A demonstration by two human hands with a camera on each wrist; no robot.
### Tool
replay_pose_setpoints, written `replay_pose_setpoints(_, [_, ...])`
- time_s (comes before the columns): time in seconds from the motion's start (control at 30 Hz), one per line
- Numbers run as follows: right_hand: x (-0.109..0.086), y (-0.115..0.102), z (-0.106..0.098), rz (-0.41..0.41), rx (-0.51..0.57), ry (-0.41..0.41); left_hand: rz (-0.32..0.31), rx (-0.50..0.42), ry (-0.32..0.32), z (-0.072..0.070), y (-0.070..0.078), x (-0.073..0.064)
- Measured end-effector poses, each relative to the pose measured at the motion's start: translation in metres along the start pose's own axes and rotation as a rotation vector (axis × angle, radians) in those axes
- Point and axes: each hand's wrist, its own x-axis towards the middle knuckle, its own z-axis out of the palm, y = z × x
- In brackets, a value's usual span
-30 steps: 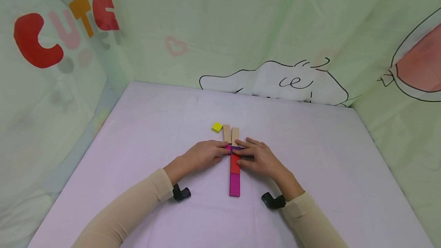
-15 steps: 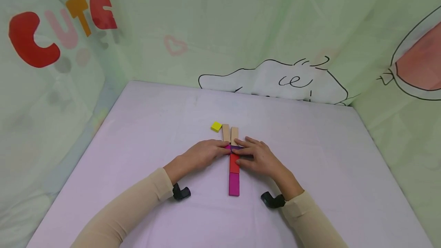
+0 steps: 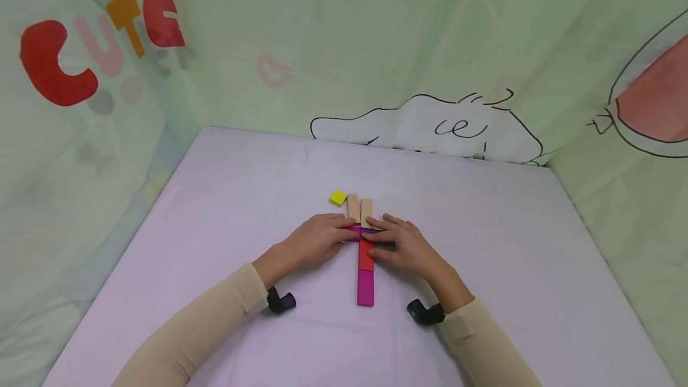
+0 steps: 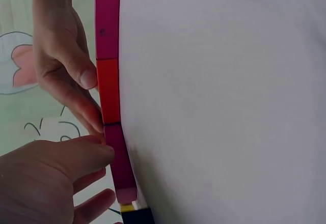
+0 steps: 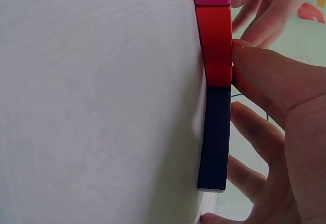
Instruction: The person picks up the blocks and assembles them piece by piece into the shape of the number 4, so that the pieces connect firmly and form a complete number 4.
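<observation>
My left hand (image 3: 314,240) touches a magenta block (image 3: 352,233) with extended fingers. From the other side my right hand (image 3: 408,248) rests spread fingertips on a dark purple block (image 3: 369,233) and against a red block (image 3: 366,258). These two end-to-end blocks form a crosspiece. The red block and a second magenta block (image 3: 365,289) run toward me from it. Beyond the crosspiece lie two plain wooden blocks, a left one (image 3: 353,208) and a right one (image 3: 366,212). In the right wrist view the dark block (image 5: 215,137) shows its side; my fingers partly cover the crosspiece.
A yellow block (image 3: 338,198) lies tilted beside the left wooden block's far end. The pale cloth-covered table (image 3: 258,184) meets a printed curtain (image 3: 344,28) at the back. Black wrist-worn devices sit under my left wrist (image 3: 282,301) and right wrist (image 3: 426,312).
My left hand has shifted slightly away from me and left, its fingers still on the magenta block. The right hand and the other blocks look the same.
</observation>
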Motion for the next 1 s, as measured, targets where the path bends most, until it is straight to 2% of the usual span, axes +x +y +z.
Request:
replay_pose_setpoints(0.17, [0.0,-0.001,0.0,0.01,-0.014,-0.011,-0.058,0.007,0.003,-0.001,-0.006,-0.007])
replay_pose_setpoints(0.4, [0.001,-0.004,-0.002,0.042,-0.012,-0.033,-0.175,-0.055,-0.02,-0.008,-0.013,-0.022])
replay_pose_setpoints(0.57, [0.002,-0.006,-0.002,0.051,-0.006,-0.041,-0.204,-0.095,-0.005,-0.01,-0.018,-0.032])
replay_pose_setpoints(0.8, [0.002,-0.005,-0.002,0.053,0.011,-0.036,-0.202,-0.141,0.025,-0.009,-0.02,-0.041])
replay_pose_setpoints(1.0, [0.002,-0.003,-0.001,0.049,0.016,-0.036,-0.236,-0.162,0.002,-0.008,-0.019,-0.045])
